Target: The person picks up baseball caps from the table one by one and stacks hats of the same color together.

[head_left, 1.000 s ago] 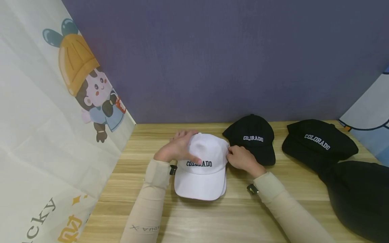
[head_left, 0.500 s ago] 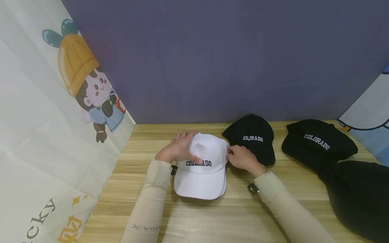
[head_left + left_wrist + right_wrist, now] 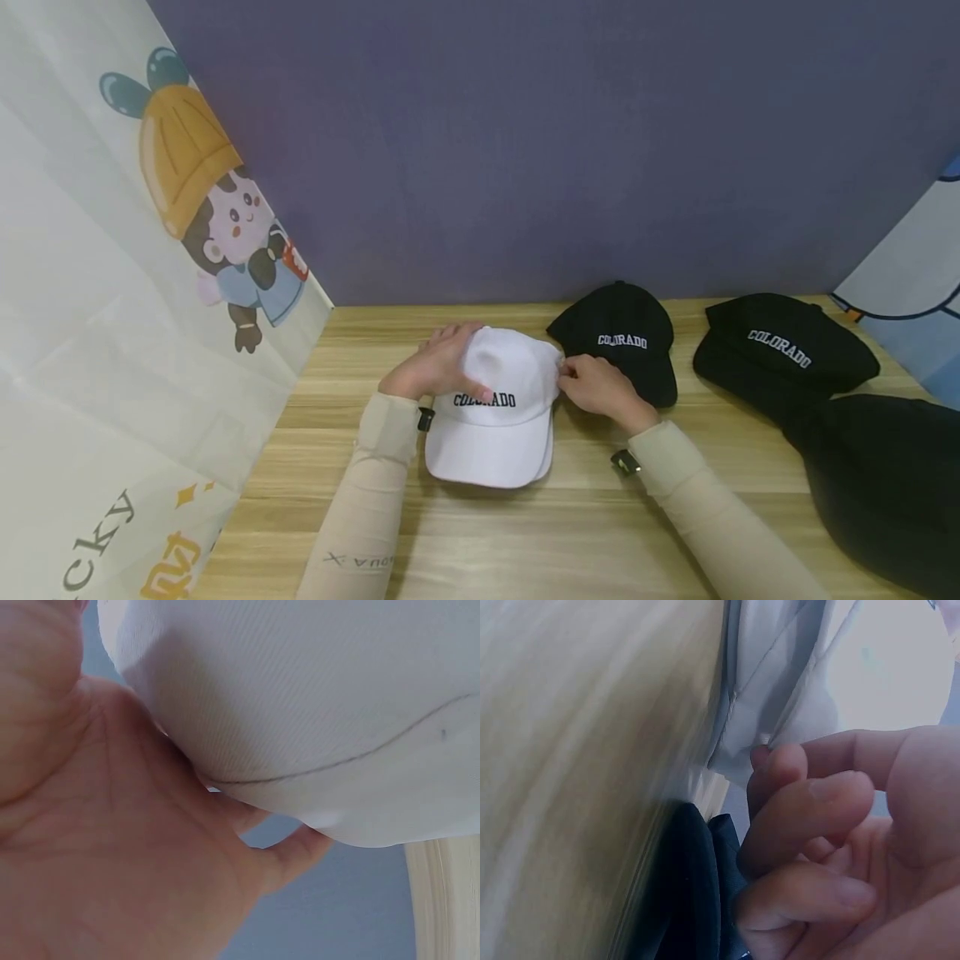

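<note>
A white baseball cap [image 3: 487, 450] lettered COLORADO stands on the table with its brim toward me. A second white brim [image 3: 547, 461] shows just under its right edge. My left hand [image 3: 435, 367] grips the crown from the left, thumb across the front near the lettering and fingers round the back. At the cap's right side, my right hand [image 3: 600, 389] pinches the lower edge between thumb and forefinger; in the right wrist view the other fingers [image 3: 810, 817] are curled. The left wrist view has the white crown [image 3: 300, 697] against my palm.
Just behind my right hand lies a black COLORADO cap [image 3: 626, 321]. Another black cap [image 3: 787, 346] sits farther right, and a large black cap [image 3: 892, 492] is at the right edge. A dark wall [image 3: 525, 150] bounds the back of the wooden table [image 3: 322, 467].
The white cap has shifted very slightly left and away from me. Both hands keep their hold on it.
</note>
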The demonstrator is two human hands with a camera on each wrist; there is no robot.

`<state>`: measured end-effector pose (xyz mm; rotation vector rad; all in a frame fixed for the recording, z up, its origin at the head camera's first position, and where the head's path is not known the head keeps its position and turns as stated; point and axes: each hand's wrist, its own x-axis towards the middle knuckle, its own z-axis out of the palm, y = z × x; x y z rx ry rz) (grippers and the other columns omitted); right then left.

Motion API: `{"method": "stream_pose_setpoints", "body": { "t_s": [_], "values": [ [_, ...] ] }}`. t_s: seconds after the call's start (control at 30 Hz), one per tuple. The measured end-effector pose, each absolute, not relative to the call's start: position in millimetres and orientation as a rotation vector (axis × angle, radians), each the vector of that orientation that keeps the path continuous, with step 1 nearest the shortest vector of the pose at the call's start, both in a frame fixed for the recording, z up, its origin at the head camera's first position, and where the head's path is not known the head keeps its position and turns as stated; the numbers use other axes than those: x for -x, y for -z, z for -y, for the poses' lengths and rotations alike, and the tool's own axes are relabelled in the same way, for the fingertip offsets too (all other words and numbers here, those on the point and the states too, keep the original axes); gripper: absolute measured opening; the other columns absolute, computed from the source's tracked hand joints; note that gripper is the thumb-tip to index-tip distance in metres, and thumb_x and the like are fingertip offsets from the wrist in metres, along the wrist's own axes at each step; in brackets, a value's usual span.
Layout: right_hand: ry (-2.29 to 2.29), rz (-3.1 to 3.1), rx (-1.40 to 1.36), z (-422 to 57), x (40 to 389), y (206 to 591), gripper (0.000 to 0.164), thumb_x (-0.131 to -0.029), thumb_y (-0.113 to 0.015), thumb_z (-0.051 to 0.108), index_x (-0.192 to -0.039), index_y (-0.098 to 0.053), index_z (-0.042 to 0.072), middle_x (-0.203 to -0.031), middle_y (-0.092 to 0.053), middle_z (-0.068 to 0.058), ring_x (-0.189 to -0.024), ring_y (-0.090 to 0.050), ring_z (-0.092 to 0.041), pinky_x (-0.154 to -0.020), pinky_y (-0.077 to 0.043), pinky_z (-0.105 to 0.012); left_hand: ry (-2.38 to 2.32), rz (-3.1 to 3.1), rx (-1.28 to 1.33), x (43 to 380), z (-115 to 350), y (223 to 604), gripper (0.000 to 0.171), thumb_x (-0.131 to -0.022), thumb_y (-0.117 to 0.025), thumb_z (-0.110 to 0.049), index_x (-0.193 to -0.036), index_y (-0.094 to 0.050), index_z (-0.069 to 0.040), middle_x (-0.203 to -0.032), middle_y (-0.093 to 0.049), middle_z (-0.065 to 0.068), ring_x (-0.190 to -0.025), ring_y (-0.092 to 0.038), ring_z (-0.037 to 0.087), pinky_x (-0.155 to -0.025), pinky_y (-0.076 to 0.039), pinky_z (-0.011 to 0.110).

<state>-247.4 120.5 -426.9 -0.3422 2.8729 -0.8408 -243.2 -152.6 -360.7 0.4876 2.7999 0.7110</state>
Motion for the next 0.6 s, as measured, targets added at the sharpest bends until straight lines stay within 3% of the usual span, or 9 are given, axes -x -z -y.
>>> {"method": "stream_pose_setpoints", "body": {
  "t_s": [0.3,0.6],
  "values": [
    [0.875,-2.868,0.351,-121.4,246.8,425.2,0.018,-0.096,-0.055,0.022,-0.085,-0.067,0.014,-0.07,-0.056,0.001,-0.063,-0.054,-0.018,-0.057,-0.038,-0.031,-0.727,-2.829,-0.47,249.4,159.1,363.1,0.118,-0.068,-0.095,-0.042,-0.161,-0.027,-0.018,-0.166,-0.031,0.012,-0.156,-0.023,0.039,-0.123,-0.017,0.065],
    [0.842,-2.882,0.337,-121.8,247.0,425.5,0.018,-0.094,-0.054,0.023,-0.087,-0.069,0.016,-0.073,-0.058,0.001,-0.067,-0.057,-0.019,-0.059,-0.04,-0.032,-0.742,-2.874,-0.481,253.6,163.9,366.3,0.116,-0.072,-0.092,-0.042,-0.163,-0.025,-0.02,-0.164,-0.033,0.017,-0.154,-0.026,0.039,-0.123,-0.018,0.064]
  ]
}}
